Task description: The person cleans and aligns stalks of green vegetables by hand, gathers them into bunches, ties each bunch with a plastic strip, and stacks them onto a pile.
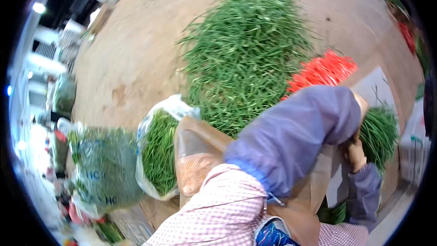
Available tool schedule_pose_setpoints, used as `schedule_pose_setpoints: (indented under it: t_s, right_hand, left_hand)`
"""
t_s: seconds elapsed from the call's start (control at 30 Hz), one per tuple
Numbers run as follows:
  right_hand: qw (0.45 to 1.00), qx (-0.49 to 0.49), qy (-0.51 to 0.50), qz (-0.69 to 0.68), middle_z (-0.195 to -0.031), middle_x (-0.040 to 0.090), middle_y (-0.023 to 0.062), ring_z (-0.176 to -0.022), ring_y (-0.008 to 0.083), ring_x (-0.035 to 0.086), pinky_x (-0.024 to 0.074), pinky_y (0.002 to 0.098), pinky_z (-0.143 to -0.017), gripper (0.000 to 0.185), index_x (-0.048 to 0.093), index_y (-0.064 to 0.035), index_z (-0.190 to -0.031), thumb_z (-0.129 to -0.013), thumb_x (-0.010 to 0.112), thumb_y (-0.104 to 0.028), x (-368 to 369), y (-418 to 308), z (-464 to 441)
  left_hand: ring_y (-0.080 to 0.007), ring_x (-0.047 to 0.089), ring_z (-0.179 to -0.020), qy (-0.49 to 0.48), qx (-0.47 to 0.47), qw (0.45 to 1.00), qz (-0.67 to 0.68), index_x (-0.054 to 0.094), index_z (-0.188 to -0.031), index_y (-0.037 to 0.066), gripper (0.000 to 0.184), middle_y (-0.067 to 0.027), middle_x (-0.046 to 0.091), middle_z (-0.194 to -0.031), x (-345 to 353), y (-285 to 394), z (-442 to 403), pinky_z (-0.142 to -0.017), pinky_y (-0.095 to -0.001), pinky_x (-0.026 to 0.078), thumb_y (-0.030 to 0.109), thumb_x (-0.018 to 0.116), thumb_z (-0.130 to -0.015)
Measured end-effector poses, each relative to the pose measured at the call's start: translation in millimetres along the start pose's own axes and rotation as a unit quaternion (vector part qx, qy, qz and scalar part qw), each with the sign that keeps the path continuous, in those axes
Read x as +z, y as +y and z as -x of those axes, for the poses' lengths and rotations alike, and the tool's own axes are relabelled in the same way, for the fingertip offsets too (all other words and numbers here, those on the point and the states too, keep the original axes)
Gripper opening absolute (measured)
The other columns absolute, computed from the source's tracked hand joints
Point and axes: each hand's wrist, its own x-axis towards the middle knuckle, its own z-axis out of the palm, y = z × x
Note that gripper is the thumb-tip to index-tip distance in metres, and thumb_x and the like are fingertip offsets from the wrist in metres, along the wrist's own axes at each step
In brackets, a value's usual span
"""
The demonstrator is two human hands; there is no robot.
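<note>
On the right, a bunch of long green leaves like garlic chives [378, 134] lies with its stem end toward my two hands. My right hand [356, 156] has its fingers closed around the stem end. From above, my left hand [362, 105] reaches down to the same stems, its fingers largely covered by the purple sleeve [291, 132]. Beneath the bunch is a white sheet [378, 86]. Close by sits a pile of red plastic strips [323, 69]. A large loose heap of the green leaves [246, 50] spreads over the floor ahead.
At left stand an open clear bag of green leaves [159, 152] and a fuller printed plastic bag [107, 164]. Brown cardboard [314, 187] lies near my legs. A white crate [413, 155] is at the far right. More sacks [63, 93] line the left side.
</note>
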Motion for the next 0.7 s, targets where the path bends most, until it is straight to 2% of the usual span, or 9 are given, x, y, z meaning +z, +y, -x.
schedule_pose_setpoints:
  t_s: [0.07, 0.1, 0.2, 0.27, 0.37, 0.47, 0.57, 0.63, 0.7]
  right_hand:
    - [0.998, -0.035, 0.059, -0.012, -0.074, 0.059, 0.0034, -0.055, 0.0069, 0.045, 0.0322, 0.0229, -0.051, 0.025, 0.064, -0.0023, -0.109, -0.089, 0.053, -0.013, -12.3, 20.8, -19.9]
    - [0.985, -0.117, 0.106, -0.064, -0.072, 0.057, 0.0068, -0.058, 0.0136, 0.047, 0.0353, 0.0284, -0.054, 0.022, 0.063, 0.0001, -0.102, -0.092, 0.048, -0.013, 3.5, 18.5, -18.5]
    - [0.881, -0.276, 0.241, 0.299, -0.082, 0.066, 0.0232, -0.067, 0.0337, 0.056, 0.0431, 0.0388, -0.061, 0.028, 0.064, 0.0087, -0.092, -0.093, 0.045, -0.011, -26.0, 23.5, -13.3]
    - [0.831, -0.280, 0.309, 0.368, -0.078, 0.060, 0.0162, -0.077, 0.0289, 0.058, 0.0450, 0.0410, -0.071, 0.023, 0.062, 0.0067, -0.102, -0.095, 0.054, -0.014, -33.6, -11.1, 13.1]
    - [0.771, -0.341, 0.401, 0.358, -0.087, 0.061, 0.0170, -0.084, 0.0294, 0.058, 0.0453, 0.0408, -0.074, 0.026, 0.061, 0.0063, -0.106, -0.096, 0.052, -0.016, -60.0, -41.4, 40.6]
    - [0.755, -0.378, 0.409, 0.346, -0.096, 0.061, 0.0178, -0.091, 0.0300, 0.058, 0.0456, 0.0405, -0.078, 0.029, 0.060, 0.0058, -0.110, -0.098, 0.050, -0.019, -53.8, -40.3, 43.8]
    - [0.779, -0.371, 0.339, 0.375, -0.105, 0.061, 0.0186, -0.098, 0.0306, 0.058, 0.0459, 0.0402, -0.082, 0.032, 0.059, 0.0053, -0.113, -0.100, 0.048, -0.021, -14.3, -10.0, 15.4]
    - [0.782, -0.405, 0.321, 0.349, -0.111, 0.062, 0.0191, -0.103, 0.0310, 0.058, 0.0461, 0.0400, -0.084, 0.033, 0.058, 0.0050, -0.116, -0.101, 0.047, -0.022, 12.9, -10.0, 7.3]
    - [0.794, -0.423, 0.304, 0.314, -0.117, 0.062, 0.0196, -0.108, 0.0313, 0.057, 0.0463, 0.0399, -0.086, 0.035, 0.058, 0.0047, -0.118, -0.102, 0.045, -0.024, 25.5, -26.5, 12.7]
  left_hand:
    - [-0.0341, 0.067, -0.083, 0.012, -0.011, 0.998, 0.053, 0.067, -0.093, 0.000, 0.065, -0.0155, 0.067, -0.082, 5.7, -2.8, 1.3, -0.075, -0.0413, 0.054, 0.045, 0.089, -0.052]
    - [-0.0348, 0.067, -0.083, 0.040, 0.002, 0.995, 0.092, 0.066, -0.095, 0.000, 0.066, -0.0153, 0.067, -0.081, 8.9, -4.9, 2.2, -0.076, -0.0413, 0.053, 0.044, 0.089, -0.052]
    - [-0.0375, 0.066, -0.092, 0.196, 0.123, 0.941, 0.246, 0.058, -0.112, -0.002, 0.088, -0.0162, 0.068, -0.087, 20.0, -20.2, 19.4, -0.088, -0.0443, 0.049, 0.046, 0.091, -0.045]
    - [-0.0370, 0.061, -0.107, 0.295, 0.177, 0.905, 0.250, 0.048, -0.128, -0.003, 0.110, -0.0194, 0.065, -0.104, -2.6, -13.4, 43.2, -0.100, -0.0479, 0.041, 0.045, 0.093, -0.040]
    - [-0.0363, 0.054, -0.116, 0.482, 0.214, 0.807, 0.265, 0.040, -0.136, -0.003, 0.122, -0.0212, 0.058, -0.118, -18.3, 6.6, 59.0, -0.104, -0.0491, 0.036, 0.045, 0.093, -0.037]
    - [-0.0365, 0.051, -0.118, 0.556, 0.215, 0.751, 0.286, 0.035, -0.141, 0.000, 0.127, -0.0196, 0.054, -0.123, -4.5, 7.2, 70.1, -0.103, -0.0496, 0.036, 0.045, 0.093, -0.037]
    - [-0.0355, 0.053, -0.118, 0.343, 0.182, 0.839, 0.381, 0.041, -0.142, 0.010, 0.117, -0.0162, 0.058, -0.122, 32.5, -34.4, 69.6, -0.107, -0.0453, 0.036, 0.042, 0.092, -0.041]
    - [-0.0345, 0.055, -0.116, 0.359, 0.182, 0.864, 0.304, 0.042, -0.141, 0.012, 0.114, -0.0158, 0.060, -0.120, 23.9, -46.0, 66.6, -0.104, -0.0443, 0.039, 0.045, 0.090, -0.043]
    - [-0.0323, 0.057, -0.115, 0.271, 0.104, 0.940, 0.178, 0.044, -0.139, 0.013, 0.107, -0.0137, 0.062, -0.117, -2.3, -20.9, 67.8, -0.102, -0.0484, 0.041, 0.047, 0.088, -0.048]
